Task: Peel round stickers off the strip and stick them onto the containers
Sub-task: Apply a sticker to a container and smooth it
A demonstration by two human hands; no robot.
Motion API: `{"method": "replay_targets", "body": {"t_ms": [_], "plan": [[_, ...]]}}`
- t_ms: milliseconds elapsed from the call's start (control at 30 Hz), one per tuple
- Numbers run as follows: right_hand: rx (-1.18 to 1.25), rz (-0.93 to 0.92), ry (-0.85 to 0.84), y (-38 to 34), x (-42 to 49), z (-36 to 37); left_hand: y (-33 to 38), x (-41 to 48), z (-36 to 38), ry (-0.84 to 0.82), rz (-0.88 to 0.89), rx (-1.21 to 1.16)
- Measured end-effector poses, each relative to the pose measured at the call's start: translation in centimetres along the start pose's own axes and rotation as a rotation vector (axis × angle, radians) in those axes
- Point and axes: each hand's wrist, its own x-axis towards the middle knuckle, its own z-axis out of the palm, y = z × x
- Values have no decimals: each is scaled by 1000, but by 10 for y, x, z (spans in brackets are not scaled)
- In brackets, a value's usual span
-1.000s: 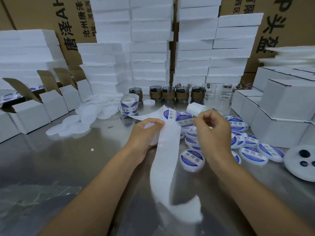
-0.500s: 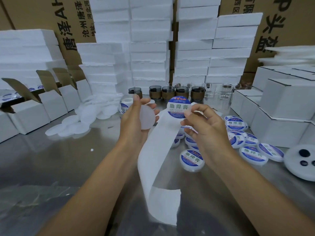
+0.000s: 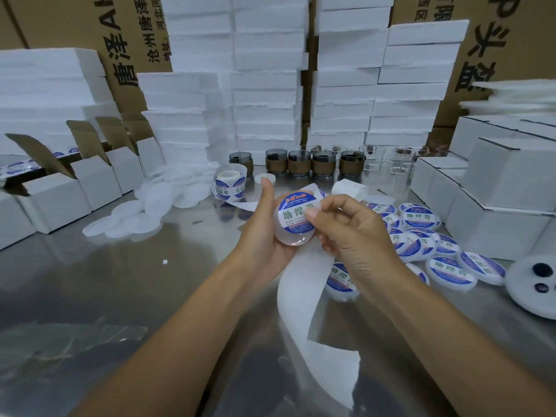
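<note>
The left hand (image 3: 263, 237) grips a translucent container (image 3: 292, 238), fingers curled beneath it and thumb upright along its left side. On the container's face lies a round sticker (image 3: 290, 213), blue-rimmed with a white band. The right hand (image 3: 358, 236) pinches the sticker's right edge between thumb and bent forefinger, covering part of the print, so whether that edge is stuck down cannot be told. The white strip (image 3: 301, 293) passes behind both hands, then curls down onto the steel table (image 3: 90, 296); its far end leads towards the roll (image 3: 229, 185). Labelled containers (image 3: 421, 216) lie just right of the hands, some hidden behind the right wrist
</note>
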Motion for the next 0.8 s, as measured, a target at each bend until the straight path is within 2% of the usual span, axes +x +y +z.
{"method": "replay_targets", "body": {"t_ms": [367, 800], "plan": [[-132, -3, 44, 4, 0, -1, -8, 3, -1, 46, 9, -6], [-167, 3, 94, 6, 1, -2, -9, 3, -1, 13, 19, 46]]}}
